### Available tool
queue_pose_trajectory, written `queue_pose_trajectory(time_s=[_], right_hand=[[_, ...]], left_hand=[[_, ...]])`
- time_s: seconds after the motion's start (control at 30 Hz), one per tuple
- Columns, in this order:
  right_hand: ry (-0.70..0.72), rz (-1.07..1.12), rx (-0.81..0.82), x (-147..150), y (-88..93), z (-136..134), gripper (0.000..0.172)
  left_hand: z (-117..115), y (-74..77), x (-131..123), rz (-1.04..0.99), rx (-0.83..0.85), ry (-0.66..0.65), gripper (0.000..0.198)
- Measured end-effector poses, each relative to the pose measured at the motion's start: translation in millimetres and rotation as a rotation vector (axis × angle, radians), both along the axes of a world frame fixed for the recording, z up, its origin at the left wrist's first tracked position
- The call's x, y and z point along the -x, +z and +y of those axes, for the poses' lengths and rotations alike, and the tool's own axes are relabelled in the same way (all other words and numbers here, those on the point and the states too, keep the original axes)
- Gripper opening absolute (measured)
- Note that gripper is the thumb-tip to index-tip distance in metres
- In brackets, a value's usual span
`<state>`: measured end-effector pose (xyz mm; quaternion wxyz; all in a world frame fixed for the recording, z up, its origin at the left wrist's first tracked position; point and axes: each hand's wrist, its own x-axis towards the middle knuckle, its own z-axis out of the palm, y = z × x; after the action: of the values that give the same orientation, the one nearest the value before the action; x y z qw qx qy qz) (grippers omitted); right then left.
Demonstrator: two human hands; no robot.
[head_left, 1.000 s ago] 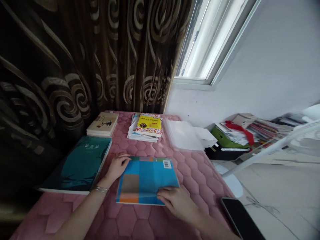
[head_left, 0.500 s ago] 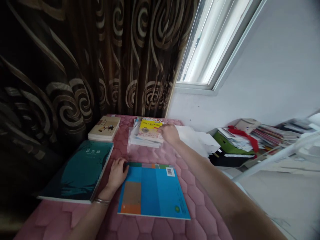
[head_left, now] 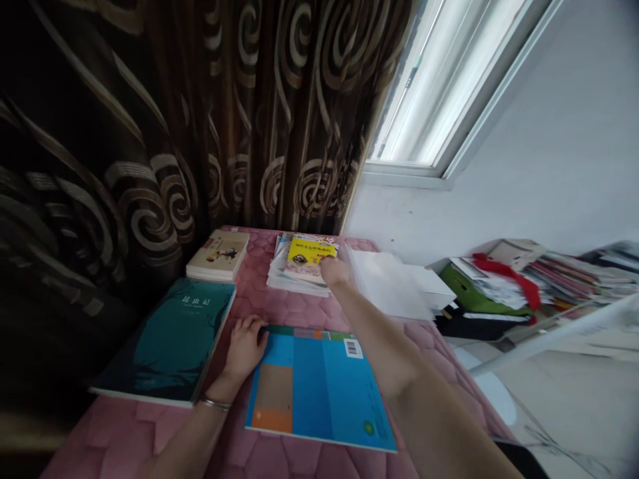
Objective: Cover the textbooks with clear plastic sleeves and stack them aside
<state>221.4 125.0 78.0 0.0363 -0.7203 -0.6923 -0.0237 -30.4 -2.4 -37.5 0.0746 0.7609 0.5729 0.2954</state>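
My left hand rests on the pink cover beside the top left corner of a blue book, fingers slightly bent and thumb side at the corner. The book lies flat with its barcode side up. Farther off, my right hand has its fingers closed at the right edge of a yellow-topped book. Its fingertips are partly hidden. That book lies on a small pile of loose papers and booklets. To the left of my left hand is a dark green book.
A stack of beige books sits by the patterned curtain. White papers lie right of my right hand. Beyond the table edge are a green folder, a red strip and piled papers. A window is above.
The view has turned slightly left, so things appear farther right. Clear plastic around the yellow book's pile no longer shows there. My left hand stays by the blue book; my right stays at the yellow book.
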Motion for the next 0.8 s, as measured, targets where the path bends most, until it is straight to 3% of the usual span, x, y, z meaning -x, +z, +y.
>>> queue_pose_trajectory(time_s=[0.13,0.23,0.37,0.47,0.57,0.63,0.8], right_hand=[[0.12,0.107,-0.086,-3,5.2,-19,0.034],[0.29,0.24,-0.129,-10,4.6,-54,0.029],[0.535,0.515,-0.099,-27,-13.4,-135,0.027],[0.632,0.452,-0.04,-39,-36.1,-203,0.03],[0.589,0.343,-0.002,-47,-58.0,-253,0.028],[0.552,0.297,0.033,-50,-68.6,-273,0.028],[0.523,0.226,0.15,-54,-78.1,-284,0.042]], left_hand=[[0,1.2,0,0.013,-0.005,-0.009,0.017],[0,1.3,0,0.034,-0.009,-0.007,0.017],[1,1.6,-1,0.055,-0.031,-0.014,0.017],[2,1.5,0,0.075,-0.042,-0.007,0.017],[3,0.8,0,0.092,-0.051,-0.008,0.018],[3,0.0,0,0.093,-0.062,-0.014,0.019],[6,-4.3,2,0.064,-0.077,-0.032,0.019]])
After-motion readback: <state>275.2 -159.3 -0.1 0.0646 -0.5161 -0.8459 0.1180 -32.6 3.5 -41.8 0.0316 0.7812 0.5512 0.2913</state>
